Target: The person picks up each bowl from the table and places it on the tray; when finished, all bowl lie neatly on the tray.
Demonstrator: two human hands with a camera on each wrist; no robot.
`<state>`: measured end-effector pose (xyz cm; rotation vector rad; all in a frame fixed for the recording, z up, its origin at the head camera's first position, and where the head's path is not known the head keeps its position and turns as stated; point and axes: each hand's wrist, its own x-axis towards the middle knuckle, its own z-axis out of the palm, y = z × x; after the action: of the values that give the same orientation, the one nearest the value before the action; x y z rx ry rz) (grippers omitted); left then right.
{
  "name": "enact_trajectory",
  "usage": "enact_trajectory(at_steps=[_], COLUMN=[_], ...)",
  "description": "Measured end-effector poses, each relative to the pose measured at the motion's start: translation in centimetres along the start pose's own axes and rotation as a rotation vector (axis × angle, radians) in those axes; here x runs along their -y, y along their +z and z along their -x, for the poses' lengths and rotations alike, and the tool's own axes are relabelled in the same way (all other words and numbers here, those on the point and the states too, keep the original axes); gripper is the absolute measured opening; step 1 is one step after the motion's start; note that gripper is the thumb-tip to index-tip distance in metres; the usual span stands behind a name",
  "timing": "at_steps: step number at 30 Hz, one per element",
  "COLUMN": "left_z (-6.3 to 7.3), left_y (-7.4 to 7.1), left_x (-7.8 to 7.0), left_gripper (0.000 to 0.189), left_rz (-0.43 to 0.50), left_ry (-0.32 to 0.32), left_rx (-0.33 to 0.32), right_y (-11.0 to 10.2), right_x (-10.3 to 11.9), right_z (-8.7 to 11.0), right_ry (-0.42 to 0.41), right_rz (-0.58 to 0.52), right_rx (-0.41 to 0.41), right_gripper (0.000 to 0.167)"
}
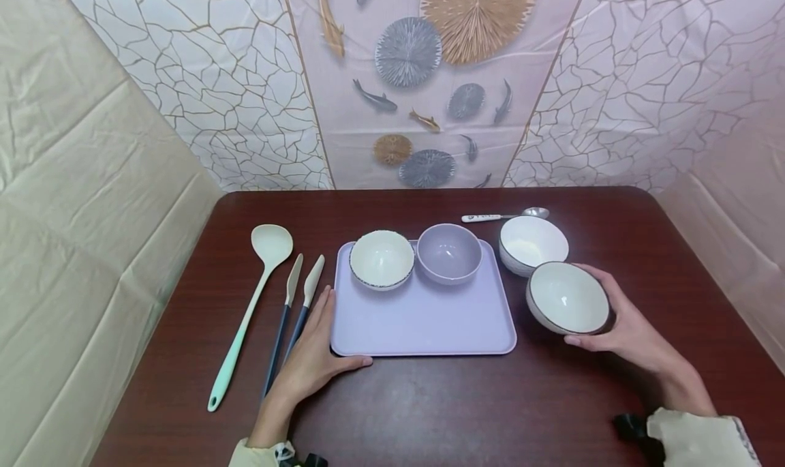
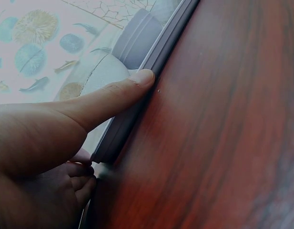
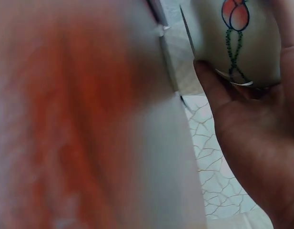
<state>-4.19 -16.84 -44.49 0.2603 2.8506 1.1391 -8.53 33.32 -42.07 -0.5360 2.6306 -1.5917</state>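
Note:
My left hand (image 1: pixel 314 358) rests at the tray's front left corner, fingers straight along its left side and thumb on the front edge. The tray (image 1: pixel 423 330) is lilac and rectangular. On its back half stand a white bowl (image 1: pixel 381 257) with a speckled rim and a lilac bowl (image 1: pixel 449 252), side by side. Right of the tray, my right hand (image 1: pixel 634 327) grips a white bowl (image 1: pixel 567 298) with a dark rim, thumb at the front and fingers round the far side. Red flower decoration shows on this bowl's outside (image 3: pixel 236 14) in the right wrist view.
Behind the gripped bowl stands another white bowl (image 1: pixel 532 242), overlapped by it in the head view. A spoon (image 1: pixel 505 216) lies at the back. Left are a ladle (image 1: pixel 251 303) with a mint handle and two blue-handled knives (image 1: pixel 285 330), (image 1: pixel 304 303), one partly behind my left hand.

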Motion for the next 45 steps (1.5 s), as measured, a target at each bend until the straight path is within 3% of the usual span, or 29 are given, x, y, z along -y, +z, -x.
enact_trajectory(at_steps=[10, 16, 20, 27, 31, 37, 40, 45], left_z=[-0.1, 0.0, 0.1, 0.1, 0.0, -0.2, -0.1, 0.0], left_y=[-0.1, 0.0, -0.1, -0.2, -0.2, -0.2, -0.2, -0.3], left_x=[-0.2, 0.0, 0.2, 0.3, 0.3, 0.3, 0.4, 0.5], left_gripper=[0.131, 0.131, 0.131, 0.13, 0.129, 0.129, 0.129, 0.128], left_rz=[-0.007, -0.003, 0.005, 0.01, 0.019, 0.021, 0.02, 0.029], left_ry=[-0.009, -0.014, -0.018, -0.007, 0.01, 0.058, 0.071, 0.077], left_rx=[0.008, 0.007, 0.007, -0.009, -0.011, -0.043, -0.048, -0.046], right_y=[-0.5, -1.1, -0.4, 5.2, 9.8, 15.5, 17.4, 19.4], right_x=[2.2, 4.9, 6.3, 8.4, 11.3, 15.2, 15.2, 13.1], right_z=[-0.3, -1.9, -3.0, -5.1, -6.1, -7.5, -8.0, -8.4], right_ry=[-0.003, -0.065, -0.077, -0.141, -0.175, -0.155, -0.148, -0.136], right_rz=[0.024, 0.05, 0.04, -0.054, -0.148, -0.15, -0.159, -0.183], right_rx=[-0.034, -0.064, -0.044, 0.088, 0.19, 0.278, 0.297, 0.299], right_gripper=[0.116, 0.118, 0.12, 0.12, 0.116, 0.111, 0.112, 0.114])
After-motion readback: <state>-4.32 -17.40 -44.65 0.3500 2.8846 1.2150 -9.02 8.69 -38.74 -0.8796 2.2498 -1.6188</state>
